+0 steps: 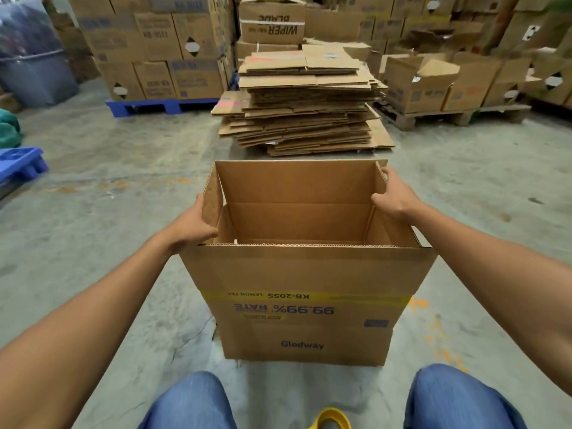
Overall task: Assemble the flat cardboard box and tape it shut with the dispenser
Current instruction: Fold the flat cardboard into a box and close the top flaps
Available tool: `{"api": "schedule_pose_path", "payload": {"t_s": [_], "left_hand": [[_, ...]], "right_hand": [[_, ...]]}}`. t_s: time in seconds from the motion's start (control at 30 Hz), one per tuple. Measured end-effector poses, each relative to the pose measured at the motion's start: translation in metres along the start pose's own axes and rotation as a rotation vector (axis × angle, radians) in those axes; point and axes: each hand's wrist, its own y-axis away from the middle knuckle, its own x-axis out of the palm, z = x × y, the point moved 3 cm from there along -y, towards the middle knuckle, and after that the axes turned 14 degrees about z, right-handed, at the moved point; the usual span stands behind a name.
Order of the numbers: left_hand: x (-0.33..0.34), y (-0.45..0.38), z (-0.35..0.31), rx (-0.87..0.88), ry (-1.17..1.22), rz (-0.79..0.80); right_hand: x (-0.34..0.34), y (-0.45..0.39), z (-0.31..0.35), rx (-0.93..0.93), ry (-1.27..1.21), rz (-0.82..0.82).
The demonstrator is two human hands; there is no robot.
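At the bottom edge of the frame, between two knees in blue jeans [188, 400], a yellow tape dispenser [331, 418] shows only in part. Just above it, at centre frame, the cardboard box [305, 305] stands on the concrete floor [108, 243], opened into shape with its top flaps upright and its printing upside down. The left hand [193, 226] grips the left side flap, thumb curled over its inner edge. The right hand [394, 198] holds the right side flap, thumb inside and fingers wrapped over the outer top corner. Beyond the box, in the upper middle, lies a stack of flattened cartons [305, 103]. A blue pallet [161, 106] carrying packed boxes sits at upper left, and a wooden pallet [448, 117] with more boxes at upper right.
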Motion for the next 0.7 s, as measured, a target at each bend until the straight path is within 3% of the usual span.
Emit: {"api": "schedule_pose_path", "payload": {"t_s": [0.2, 0.3, 0.43, 0.53, 0.7], "left_hand": [[0.010, 0.001, 0.000, -0.028, -0.032, 0.109], [0.015, 0.003, -0.001, -0.051, -0.069, 0.219], [0.031, -0.001, -0.017, -0.069, -0.245, 0.337], [0.041, -0.006, -0.028, -0.117, -0.229, 0.382], [0.061, -0.013, -0.027, -0.174, -0.416, 0.522]], "right_hand": [[0.013, -0.002, -0.003, 0.011, -0.266, 0.028], [0.044, 0.005, 0.011, 0.102, -0.385, 0.267], [0.083, 0.021, 0.009, 0.149, 0.073, 0.658], [0.098, 0.033, 0.003, 0.136, 0.336, 0.766], [0.103, 0.044, -0.012, 0.168, 0.678, 0.881]]}}
